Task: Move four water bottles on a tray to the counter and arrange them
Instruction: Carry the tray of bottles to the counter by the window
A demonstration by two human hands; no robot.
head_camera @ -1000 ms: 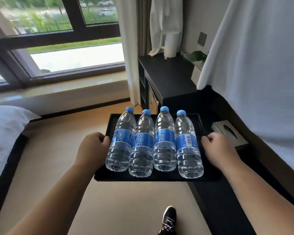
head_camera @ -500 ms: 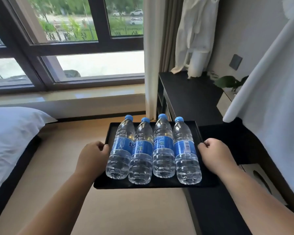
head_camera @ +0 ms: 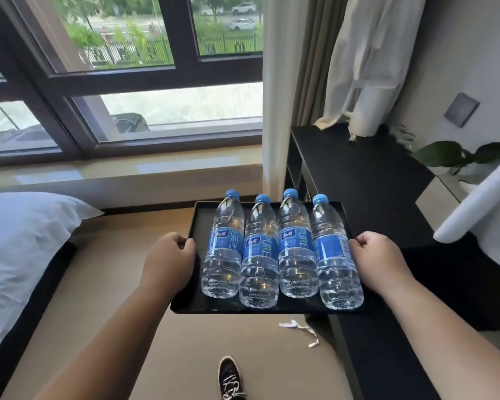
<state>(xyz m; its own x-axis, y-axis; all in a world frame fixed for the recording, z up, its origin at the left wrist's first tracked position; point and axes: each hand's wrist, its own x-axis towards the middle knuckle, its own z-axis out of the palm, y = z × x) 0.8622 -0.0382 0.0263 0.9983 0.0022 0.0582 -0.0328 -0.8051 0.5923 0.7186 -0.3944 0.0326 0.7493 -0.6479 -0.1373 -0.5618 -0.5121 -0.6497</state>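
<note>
Four clear plastic water bottles with blue caps and labels [head_camera: 282, 249] stand in a row on my flat black rectangular tray [head_camera: 198, 223]. My left hand [head_camera: 167, 259] and right hand [head_camera: 377, 259] grip its side edges, holding it short of the dark counter [head_camera: 358, 174].

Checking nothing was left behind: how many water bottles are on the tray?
4, upright in a row on the black tray: far-left bottle, second, third, far-right bottle. None appears hidden.
</note>
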